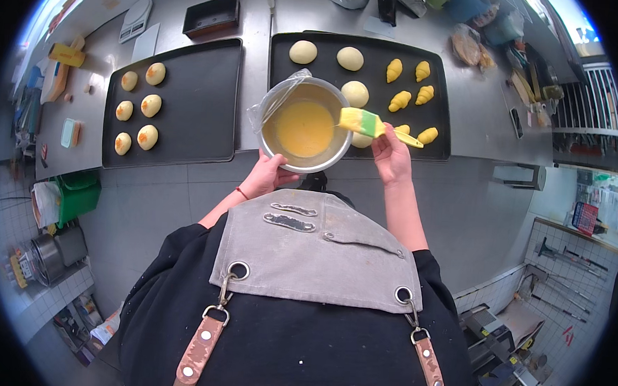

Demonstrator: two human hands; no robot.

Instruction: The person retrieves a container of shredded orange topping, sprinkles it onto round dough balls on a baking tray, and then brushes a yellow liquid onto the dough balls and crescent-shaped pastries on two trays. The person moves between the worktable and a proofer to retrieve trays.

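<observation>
My left hand [268, 174] grips the near rim of a round metal bowl [310, 168]. Yellow liquid that looks like egg wash [304, 130] lies in it, and crumpled plastic film [293, 85] clings to its left rim. In my right hand [393, 158] is a pastry brush [367, 124] with a yellow handle and green band, its wet yellow bristles at the bowl's right edge. Behind the bowl, a black baking tray [379, 44] carries round dough balls [350, 59] and several small rolled yellow croissant-shaped doughs [399, 101]. The bowl partly hides one dough ball.
On the left, a second black tray [198, 98] bears several dough balls with orange topping [149, 105]. A black loaf tin [212, 17] and a white kitchen scale [135, 20] stand farther back. A phone [516, 123] lies at right. A green bin [78, 196] stands below the left counter.
</observation>
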